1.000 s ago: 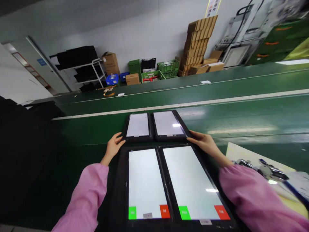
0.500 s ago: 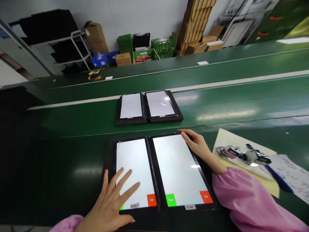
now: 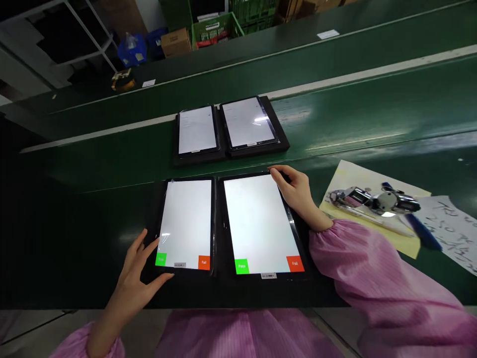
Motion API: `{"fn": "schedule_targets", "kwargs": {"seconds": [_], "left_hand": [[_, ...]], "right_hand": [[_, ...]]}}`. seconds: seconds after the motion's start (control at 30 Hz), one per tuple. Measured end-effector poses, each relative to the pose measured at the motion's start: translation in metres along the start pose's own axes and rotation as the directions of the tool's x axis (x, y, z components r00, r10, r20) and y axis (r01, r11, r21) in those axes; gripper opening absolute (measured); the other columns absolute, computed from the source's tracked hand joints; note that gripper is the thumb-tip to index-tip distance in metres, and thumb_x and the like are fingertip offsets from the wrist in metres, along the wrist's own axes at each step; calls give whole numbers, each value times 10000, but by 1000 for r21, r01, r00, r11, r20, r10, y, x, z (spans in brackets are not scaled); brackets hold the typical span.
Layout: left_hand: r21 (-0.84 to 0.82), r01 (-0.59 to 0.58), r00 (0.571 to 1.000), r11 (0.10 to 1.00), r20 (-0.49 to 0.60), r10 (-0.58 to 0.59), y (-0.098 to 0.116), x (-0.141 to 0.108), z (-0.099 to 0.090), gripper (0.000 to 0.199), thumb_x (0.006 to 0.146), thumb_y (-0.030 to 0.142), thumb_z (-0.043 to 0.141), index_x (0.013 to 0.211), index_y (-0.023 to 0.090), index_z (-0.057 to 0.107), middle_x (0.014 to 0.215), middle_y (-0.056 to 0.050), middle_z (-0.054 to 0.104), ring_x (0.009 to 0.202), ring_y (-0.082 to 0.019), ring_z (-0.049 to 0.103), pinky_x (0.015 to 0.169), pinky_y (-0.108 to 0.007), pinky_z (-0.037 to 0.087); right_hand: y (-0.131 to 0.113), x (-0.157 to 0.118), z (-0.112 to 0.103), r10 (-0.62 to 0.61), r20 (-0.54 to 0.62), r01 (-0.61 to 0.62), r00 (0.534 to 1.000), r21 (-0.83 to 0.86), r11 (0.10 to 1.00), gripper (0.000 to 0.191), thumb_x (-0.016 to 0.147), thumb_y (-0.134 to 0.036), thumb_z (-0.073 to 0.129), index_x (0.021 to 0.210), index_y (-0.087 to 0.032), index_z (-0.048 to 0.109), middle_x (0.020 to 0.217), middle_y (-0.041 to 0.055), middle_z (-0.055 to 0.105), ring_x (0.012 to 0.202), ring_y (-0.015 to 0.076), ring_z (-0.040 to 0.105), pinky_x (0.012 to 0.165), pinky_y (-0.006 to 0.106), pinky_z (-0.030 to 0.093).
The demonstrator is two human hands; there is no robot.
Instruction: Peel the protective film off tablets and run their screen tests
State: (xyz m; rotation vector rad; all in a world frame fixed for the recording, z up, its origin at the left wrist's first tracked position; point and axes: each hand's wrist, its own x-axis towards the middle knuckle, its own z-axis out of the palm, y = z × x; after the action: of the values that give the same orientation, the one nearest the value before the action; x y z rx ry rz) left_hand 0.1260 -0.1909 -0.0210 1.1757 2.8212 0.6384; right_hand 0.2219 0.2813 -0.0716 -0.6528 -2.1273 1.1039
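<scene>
Two tablets lie side by side before me, both with white screens and green "Pass" and red "Fail" squares at the bottom. By the lower left corner of the left tablet (image 3: 186, 219) is my left hand (image 3: 132, 278), fingers spread, a fingertip at the side edge and the thumb near the bottom edge. My right hand (image 3: 294, 191) pinches the upper right corner of the right tablet (image 3: 261, 223) between thumb and fingers; the fingertips behind the edge are partly hidden. Dark padding shows around both tablets.
Beyond them, another pair of lit tablets (image 3: 248, 122) rests on a black foam tray (image 3: 281, 141) on the green bench (image 3: 357, 114). To the right lie a yellow paper (image 3: 335, 219), a shiny metal device (image 3: 387, 201), a blue pen (image 3: 423, 231) and a handwritten sheet (image 3: 452, 228).
My view has tipped downward. My left hand has drawn back from over the left screen to its lower left corner, and that tablet now sits slightly turned. My right hand stays at its corner.
</scene>
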Motion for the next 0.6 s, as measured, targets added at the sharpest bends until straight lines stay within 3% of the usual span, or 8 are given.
{"fn": "schedule_targets", "kwargs": {"seconds": [0.07,0.17,0.2,0.27,0.4,0.5,0.6], "left_hand": [[48,-166,985,985,-35,168,33,3,3,598,917,457,766,1470,356,563,1635,-120,461,1523,-416,453,1245,-708,406],[92,-441,887,893,-106,450,93,11,26,340,891,422,816,1150,264,662,1399,-128,644,1432,-367,524,1362,-674,114],[110,-481,862,870,-126,492,110,15,36,274,902,428,809,1038,252,648,1320,-122,684,1374,-346,564,1372,-646,53],[131,-488,850,863,-156,504,131,24,54,276,930,455,779,911,250,595,1228,-115,719,1302,-327,602,1374,-615,8],[110,-437,880,893,-156,450,133,30,64,253,954,418,758,883,257,576,1160,-94,727,1309,-325,604,1367,-622,15],[94,-435,886,896,-134,444,121,26,58,195,968,322,742,881,256,581,1129,-79,730,1309,-304,615,1370,-615,39],[78,-486,865,870,-96,492,116,25,52,219,975,364,737,864,254,584,1133,-85,741,1292,-298,635,1374,-604,60]], "right_hand": [[1,0,1,-1,-6,1,1000,3,1000,364,968,-524,606,1000,-217,797,995,68,808,923,255,737,851,382,568],[1,0,1,-5,-9,5,1000,-4,1000,353,977,-505,600,1013,-219,803,1004,64,809,928,250,736,849,385,567],[1,0,0,-10,-9,10,1000,-8,1000,349,978,-501,602,1016,-221,806,1011,65,809,944,253,735,854,390,568],[-1,-1,-3,-26,-11,26,1000,-11,1000,329,973,-491,616,1013,-231,814,1028,66,806,1004,263,728,892,405,573],[-5,-4,-8,-60,-24,60,998,2,998,267,972,-454,639,969,-262,825,1019,61,794,1107,272,700,983,424,569],[-8,-7,-8,-64,-39,64,997,15,998,261,970,-449,653,910,-255,817,979,63,786,1042,261,715,947,409,581],[-6,-9,-5,-53,-39,54,998,21,998,225,940,-423,683,915,-241,812,983,58,797,955,248,742,892,391,594]]}}
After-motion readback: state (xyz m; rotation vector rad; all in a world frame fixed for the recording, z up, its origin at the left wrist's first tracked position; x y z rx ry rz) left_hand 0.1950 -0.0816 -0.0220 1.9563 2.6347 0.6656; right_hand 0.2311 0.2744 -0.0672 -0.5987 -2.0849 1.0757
